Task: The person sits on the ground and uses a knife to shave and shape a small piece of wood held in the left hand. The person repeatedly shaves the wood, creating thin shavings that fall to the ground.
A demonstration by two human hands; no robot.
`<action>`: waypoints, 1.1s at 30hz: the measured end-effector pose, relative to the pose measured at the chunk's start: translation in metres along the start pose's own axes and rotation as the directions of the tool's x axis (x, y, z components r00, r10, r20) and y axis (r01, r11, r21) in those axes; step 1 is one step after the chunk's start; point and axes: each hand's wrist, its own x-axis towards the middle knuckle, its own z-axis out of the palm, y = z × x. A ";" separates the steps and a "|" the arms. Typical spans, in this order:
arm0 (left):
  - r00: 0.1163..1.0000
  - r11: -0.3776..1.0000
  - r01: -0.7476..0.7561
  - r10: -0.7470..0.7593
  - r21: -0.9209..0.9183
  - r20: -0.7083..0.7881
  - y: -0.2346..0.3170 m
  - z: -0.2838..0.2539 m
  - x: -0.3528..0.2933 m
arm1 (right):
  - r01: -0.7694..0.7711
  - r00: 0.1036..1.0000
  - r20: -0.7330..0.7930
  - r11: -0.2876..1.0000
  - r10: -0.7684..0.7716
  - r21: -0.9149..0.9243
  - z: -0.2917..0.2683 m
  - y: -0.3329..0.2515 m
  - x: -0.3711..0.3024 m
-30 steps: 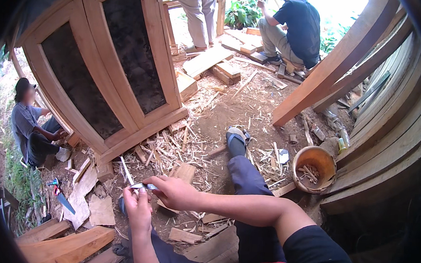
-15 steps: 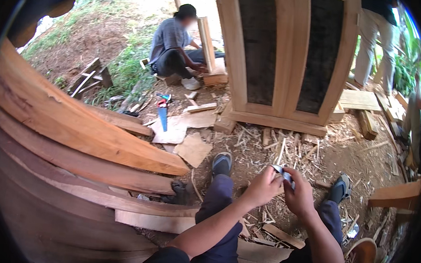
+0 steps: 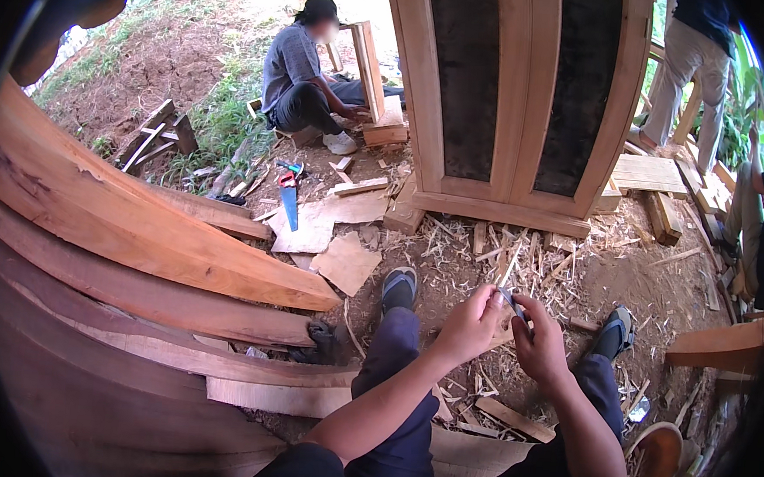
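Note:
Between my knees, above the littered ground, both hands meet at a small thin grey strip (image 3: pixel 511 302), whose exact kind I cannot make out. My left hand (image 3: pixel 469 322) pinches its one end between thumb and fingers. At the other end my right hand (image 3: pixel 540 343) is closed on it, thumb and forefinger toward the strip. Fingers cover much of it. Pale wood shavings (image 3: pixel 512 260) lie on the ground just beyond.
A wooden double-panel door piece (image 3: pixel 513 98) stands ahead. Long planks (image 3: pixel 154 242) are stacked at left. A blue-bladed handsaw (image 3: pixel 289 207) lies on flat sheets. One person (image 3: pixel 300 76) sits working at a wooden frame; another (image 3: pixel 689 74) stands at right. A bowl-like object (image 3: pixel 655 461) sits lower right.
My hands have shifted slightly up and left, and the strip has turned so it looks thinner and darker. The view has shifted a little. The person at right has changed stance.

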 end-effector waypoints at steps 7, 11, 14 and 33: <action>0.991 0.992 0.120 -0.116 -0.044 0.068 0.007 -0.001 -0.002 | -0.003 1.000 0.026 0.997 0.001 0.071 0.002 -0.008 0.000; 0.985 0.974 0.166 -0.156 -0.153 0.075 -0.011 -0.014 -0.003 | 0.028 0.995 0.093 0.998 -0.033 0.050 0.004 0.001 -0.002; 0.975 0.962 0.204 -0.183 -0.181 0.129 -0.002 -0.006 -0.001 | 0.116 0.992 0.045 0.992 -0.119 0.055 0.013 0.029 -0.004; 0.992 0.999 -0.045 0.043 0.015 0.117 0.007 -0.004 -0.018 | 0.099 0.989 -0.111 0.995 -0.098 0.007 0.009 -0.001 -0.019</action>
